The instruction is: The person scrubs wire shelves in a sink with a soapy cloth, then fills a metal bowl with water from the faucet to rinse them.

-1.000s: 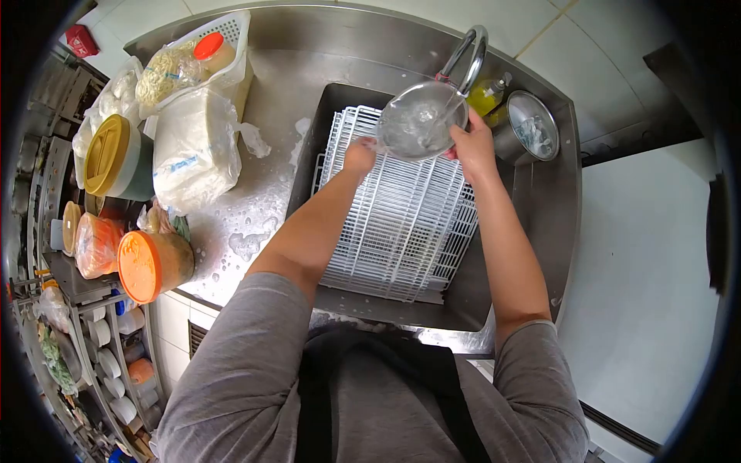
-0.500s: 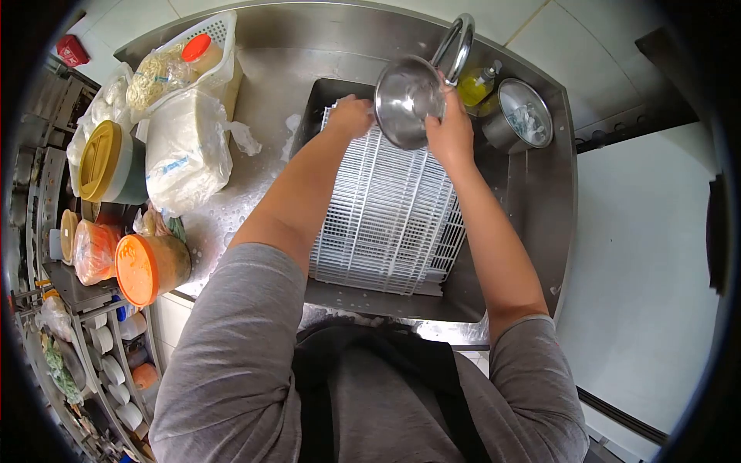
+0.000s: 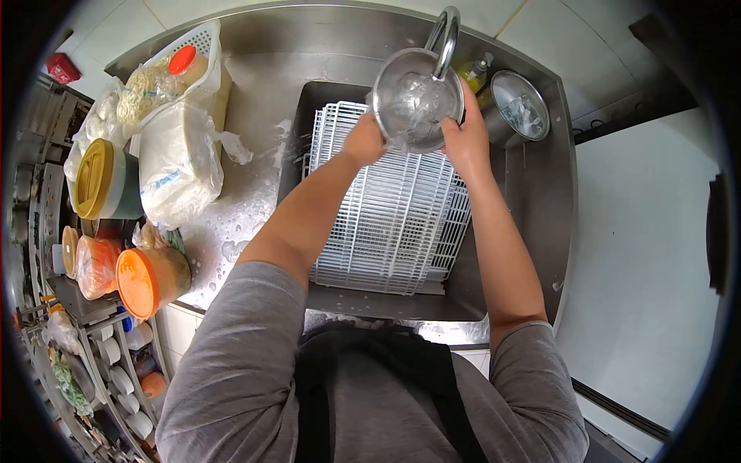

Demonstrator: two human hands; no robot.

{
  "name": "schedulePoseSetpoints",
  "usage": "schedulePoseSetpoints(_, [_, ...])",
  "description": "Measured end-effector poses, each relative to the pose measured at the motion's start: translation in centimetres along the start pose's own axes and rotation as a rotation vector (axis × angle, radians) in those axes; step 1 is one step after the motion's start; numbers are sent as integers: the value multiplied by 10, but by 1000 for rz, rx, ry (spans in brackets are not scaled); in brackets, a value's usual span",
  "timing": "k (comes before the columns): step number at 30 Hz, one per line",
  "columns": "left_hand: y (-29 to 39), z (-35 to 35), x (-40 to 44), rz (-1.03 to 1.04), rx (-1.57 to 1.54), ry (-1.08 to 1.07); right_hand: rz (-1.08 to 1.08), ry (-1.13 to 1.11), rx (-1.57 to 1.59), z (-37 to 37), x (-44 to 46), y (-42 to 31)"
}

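Observation:
Under the curved tap [image 3: 447, 46], a round metal bowl [image 3: 417, 96] is held over the sink, with water splashing inside it. My right hand [image 3: 467, 139] grips its right rim, thumb on the inner edge and fingers beneath. At the bowl's lower left, my left hand [image 3: 366, 141] is closed against the rim, its fingertips partly hidden. Below both hands, a stack of white wire racks [image 3: 386, 224] lies in the sink basin [image 3: 463, 297].
Right of the tap are a yellow soap bottle [image 3: 475, 71] and a metal pot [image 3: 519, 106] with something clear inside. On the left counter [image 3: 258, 100] stand a white basket [image 3: 207, 38], a bagged white block [image 3: 177, 162], a yellow-lidded tub [image 3: 96, 179] and an orange-lidded tub [image 3: 137, 283].
The bowl was tipped and emptied, then came back level beneath the tap, where water now runs into it. My left hand moved from the racks' upper edge to the bowl's rim.

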State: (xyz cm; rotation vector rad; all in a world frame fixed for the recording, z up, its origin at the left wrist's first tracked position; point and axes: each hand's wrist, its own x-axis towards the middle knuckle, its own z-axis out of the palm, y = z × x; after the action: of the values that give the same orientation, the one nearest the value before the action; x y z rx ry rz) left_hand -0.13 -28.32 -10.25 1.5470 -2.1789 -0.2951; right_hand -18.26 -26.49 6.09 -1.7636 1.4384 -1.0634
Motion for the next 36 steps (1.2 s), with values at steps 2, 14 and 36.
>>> schedulePoseSetpoints(2, [8,-3,-2,13,-38,22,-246,24,-139,-2,1,3])
schedulePoseSetpoints(14, [0,-47,-9,-450,-20,-25,483,-57,743,6,-15,31])
schedulePoseSetpoints(36, [2,-149,3,-335,-349,-390,447,-85,910,-21,-18,-16])
